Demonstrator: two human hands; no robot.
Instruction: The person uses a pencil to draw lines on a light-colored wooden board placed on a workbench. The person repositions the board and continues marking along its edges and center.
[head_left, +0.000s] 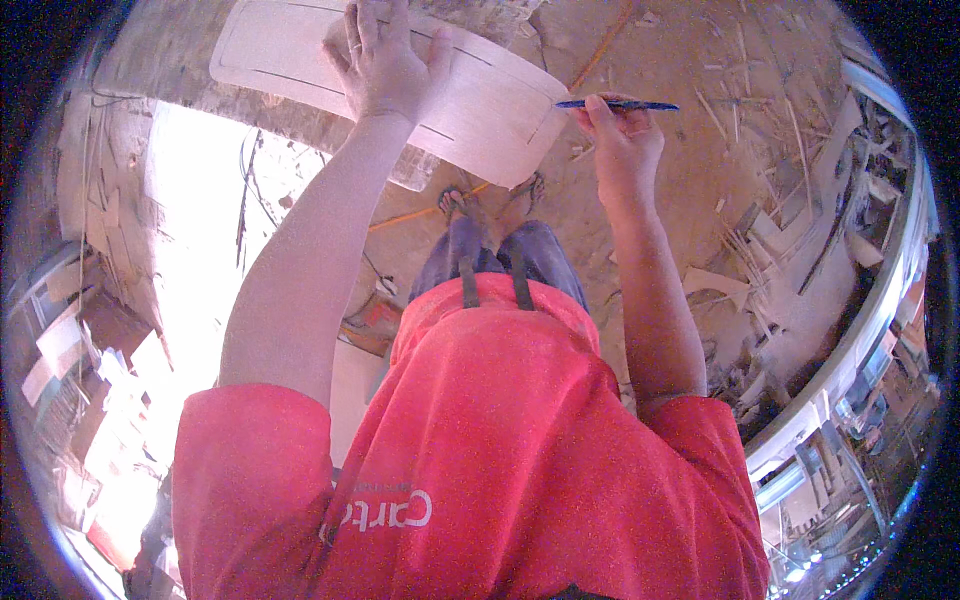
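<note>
A pale wooden board (491, 124) with a rounded far-left corner lies before me, its near right end jutting past the worktable. Dark lines, broken in places, run a little inside its edges. My left hand (386, 71) presses flat on the board with fingers spread and a ring on one finger. Beside the board's right edge, my right hand (626, 142) holds a slim blue pen or pencil (637, 106) between thumb and fingers. It points left, with its tip close to the board's corner; whether they touch, I cannot tell.
The worn worktable (180, 64) supports the board. An orange cord (409, 218) crosses the dusty floor near my feet. Wood offcuts (757, 232) and thin strips litter the floor at right. Strong sunlight washes out the ground (199, 195) at left.
</note>
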